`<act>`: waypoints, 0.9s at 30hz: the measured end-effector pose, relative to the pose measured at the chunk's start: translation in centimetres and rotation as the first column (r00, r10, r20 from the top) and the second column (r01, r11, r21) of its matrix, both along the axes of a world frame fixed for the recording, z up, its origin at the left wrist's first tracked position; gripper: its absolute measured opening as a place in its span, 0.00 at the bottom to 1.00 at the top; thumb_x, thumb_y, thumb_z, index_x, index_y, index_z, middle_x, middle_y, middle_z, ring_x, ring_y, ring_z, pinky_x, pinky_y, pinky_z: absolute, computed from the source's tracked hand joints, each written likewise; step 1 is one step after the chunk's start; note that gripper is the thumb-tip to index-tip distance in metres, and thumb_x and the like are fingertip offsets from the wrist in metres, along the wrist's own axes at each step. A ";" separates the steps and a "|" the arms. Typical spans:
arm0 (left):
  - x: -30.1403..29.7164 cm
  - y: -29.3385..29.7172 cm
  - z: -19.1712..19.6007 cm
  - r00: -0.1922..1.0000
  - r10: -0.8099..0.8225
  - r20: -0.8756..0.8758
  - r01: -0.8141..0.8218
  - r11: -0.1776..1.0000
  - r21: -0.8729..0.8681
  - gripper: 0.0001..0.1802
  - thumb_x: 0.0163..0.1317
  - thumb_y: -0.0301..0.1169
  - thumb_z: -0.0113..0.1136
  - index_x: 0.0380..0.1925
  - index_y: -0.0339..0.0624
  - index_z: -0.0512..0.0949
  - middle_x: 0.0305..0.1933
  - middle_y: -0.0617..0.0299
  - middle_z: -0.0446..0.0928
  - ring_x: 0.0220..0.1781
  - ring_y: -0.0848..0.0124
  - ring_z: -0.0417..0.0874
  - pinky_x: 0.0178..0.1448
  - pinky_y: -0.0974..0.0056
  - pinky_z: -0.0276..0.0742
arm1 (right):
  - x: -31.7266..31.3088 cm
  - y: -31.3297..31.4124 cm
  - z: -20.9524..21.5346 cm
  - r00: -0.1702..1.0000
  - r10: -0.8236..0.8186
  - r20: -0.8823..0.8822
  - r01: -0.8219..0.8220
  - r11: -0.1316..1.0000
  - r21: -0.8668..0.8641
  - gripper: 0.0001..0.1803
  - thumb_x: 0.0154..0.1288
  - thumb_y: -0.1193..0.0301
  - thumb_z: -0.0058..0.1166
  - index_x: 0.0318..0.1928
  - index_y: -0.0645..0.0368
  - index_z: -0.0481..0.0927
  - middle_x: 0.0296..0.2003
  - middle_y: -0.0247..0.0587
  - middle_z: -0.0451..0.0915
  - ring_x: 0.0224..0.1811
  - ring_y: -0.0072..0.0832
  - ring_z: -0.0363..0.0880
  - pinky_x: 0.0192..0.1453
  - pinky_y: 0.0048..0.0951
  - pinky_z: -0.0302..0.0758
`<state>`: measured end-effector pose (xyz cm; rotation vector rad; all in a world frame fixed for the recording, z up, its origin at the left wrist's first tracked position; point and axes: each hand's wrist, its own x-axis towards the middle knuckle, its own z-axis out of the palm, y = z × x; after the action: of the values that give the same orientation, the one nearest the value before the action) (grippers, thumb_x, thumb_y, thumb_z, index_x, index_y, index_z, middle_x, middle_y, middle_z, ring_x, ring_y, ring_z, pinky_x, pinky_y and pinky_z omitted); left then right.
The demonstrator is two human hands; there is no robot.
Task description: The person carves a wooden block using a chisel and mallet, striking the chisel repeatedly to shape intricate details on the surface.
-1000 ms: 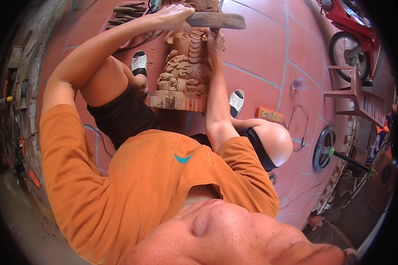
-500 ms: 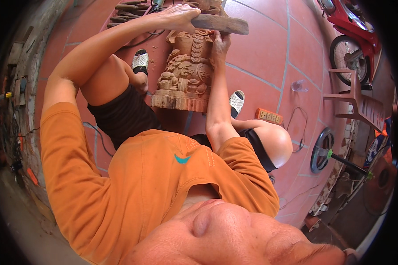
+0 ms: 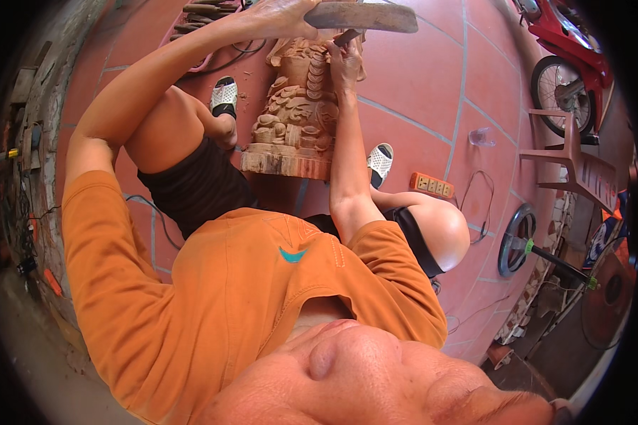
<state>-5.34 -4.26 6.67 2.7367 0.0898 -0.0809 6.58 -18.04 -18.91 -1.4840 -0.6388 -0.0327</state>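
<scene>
A carved wooden statue [image 3: 298, 117] lies on the floor between my legs, its flat base toward me and its far end cut off by the upper edge. My left hand [image 3: 282, 18] is wrapped round the narrow end of a flat wooden mallet [image 3: 376, 17], which reaches rightward over the carving. Just below the mallet, my right hand [image 3: 345, 65] grips a chisel at the statue's right side. Only the chisel's dark wooden handle [image 3: 347, 37] shows; its blade is hidden.
Carving tools [image 3: 204, 13] sit in a pink tray at the upper left, near a dark cord. To the right are an orange power strip [image 3: 432, 185], a clear cup [image 3: 482, 137], a plastic chair [image 3: 571, 161], a red motorbike [image 3: 567, 44] and a wheel-like disc [image 3: 517, 241].
My left hand and the mallet have moved up and the mallet a little rightward. My right hand has shifted slightly left, and the chisel handle now shows more clearly below the mallet.
</scene>
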 end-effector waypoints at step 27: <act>-0.9 -2.6 3.2 0.861 0.194 0.470 0.089 0.853 -0.515 0.27 0.64 0.32 0.68 0.61 0.33 0.76 0.46 0.59 0.83 0.47 0.72 0.81 0.53 0.65 0.77 | 0.9 -1.3 1.0 0.999 -0.045 0.015 0.047 0.985 -0.167 0.14 0.66 0.66 0.65 0.47 0.59 0.81 0.30 0.42 0.86 0.32 0.32 0.86 0.40 0.35 0.79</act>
<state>-6.24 -6.89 9.83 2.1163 -0.0071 0.5585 7.48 -19.34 -17.91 -1.6622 -0.6282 -0.0231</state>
